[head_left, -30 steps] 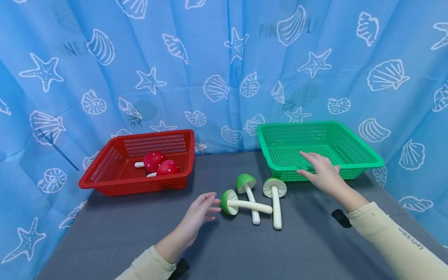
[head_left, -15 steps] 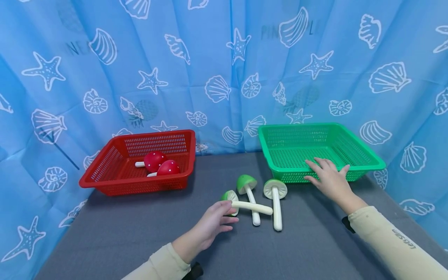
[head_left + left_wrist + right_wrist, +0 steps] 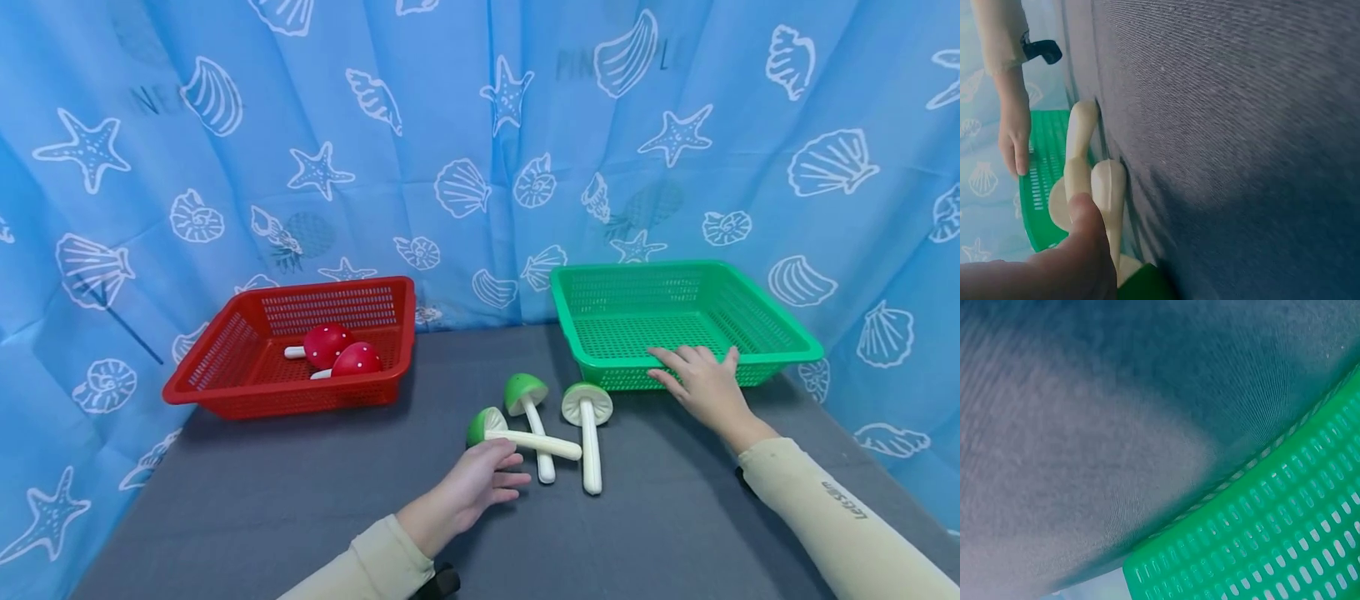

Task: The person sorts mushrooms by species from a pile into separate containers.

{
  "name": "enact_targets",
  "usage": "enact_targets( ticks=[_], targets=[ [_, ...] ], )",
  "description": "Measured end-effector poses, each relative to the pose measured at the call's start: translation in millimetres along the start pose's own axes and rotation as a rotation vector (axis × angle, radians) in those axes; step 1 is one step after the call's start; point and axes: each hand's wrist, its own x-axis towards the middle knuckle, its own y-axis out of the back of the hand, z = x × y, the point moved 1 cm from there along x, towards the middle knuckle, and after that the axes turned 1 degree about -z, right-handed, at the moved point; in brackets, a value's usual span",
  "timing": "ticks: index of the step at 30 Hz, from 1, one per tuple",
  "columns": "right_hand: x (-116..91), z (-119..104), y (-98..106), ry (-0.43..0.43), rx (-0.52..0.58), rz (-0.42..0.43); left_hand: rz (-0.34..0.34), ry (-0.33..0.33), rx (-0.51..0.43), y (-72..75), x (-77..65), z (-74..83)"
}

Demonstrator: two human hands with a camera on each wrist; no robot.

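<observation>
Three toy mushrooms with green caps and pale stems lie on the grey cloth. The sideways mushroom (image 3: 543, 444) has its stem across the middle mushroom (image 3: 525, 390); the right mushroom (image 3: 591, 446) lies beside them, stem toward me. My left hand (image 3: 474, 487) is just in front of the sideways mushroom, fingers straight and spread, thumb by its stem (image 3: 1079, 147); whether they touch is unclear. Fingers of my right hand (image 3: 703, 387) extend over the front rim of the green basket (image 3: 787, 357). Neither hand grips anything. No fingers show in the right wrist view.
A red basket (image 3: 281, 392) stands at the back left. Inside it lie two red toy mushrooms with white dots, a rear one (image 3: 327, 344) and a front one (image 3: 358, 358). A blue shell-patterned curtain (image 3: 465, 100) hangs behind the table (image 3: 300, 483).
My left hand has moved right, from beside the sideways mushroom's cap to in front of its stem. My right hand has shifted slightly right and down at the green basket's rim. The mushrooms have not visibly moved.
</observation>
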Motion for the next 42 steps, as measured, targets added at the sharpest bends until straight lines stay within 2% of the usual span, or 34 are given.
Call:
enact_targets(
  ticks=[5,10,13,15,20,23,28,31,36,39,42],
  targets=[
    [-1,1,-3,-0.02,-0.003,0.003,0.016,-0.008,-0.049,-8.1,3.7,-0.4],
    [0,-2,-1,-0.047,0.002,-0.025,0.028,0.018,-0.126,-17.0,7.8,-2.4],
    [1,-3,0,-0.055,0.012,-0.05,0.067,0.022,-0.161,-20.8,11.4,-5.5],
    [2,-3,1,-0.058,0.014,-0.067,0.112,0.015,-0.174,-25.1,13.0,-6.5],
    [2,-3,2,-0.07,0.021,-0.112,0.301,0.012,-0.127,-35.8,18.9,-8.0],
    [2,-3,3,-0.078,0.022,-0.126,0.36,0.027,-0.149,-38.6,24.4,-10.8],
    [3,-2,4,-0.087,0.028,-0.135,0.374,0.03,-0.232,-41.6,30.2,-14.3],
    [3,-2,5,-0.088,0.031,-0.14,0.392,0.002,-0.274,-42.7,30.4,-14.9],
    [3,-4,5,-0.089,0.027,-0.14,0.412,-0.067,-0.406,-40.1,27.9,-14.4],
    [2,-4,5,-0.091,0.029,-0.139,0.385,-0.108,-0.449,-37.2,24.1,-12.1],
    [2,-4,5,-0.091,0.029,-0.139,0.341,-0.134,-0.45,-34.3,20.2,-7.0]
  ],
)
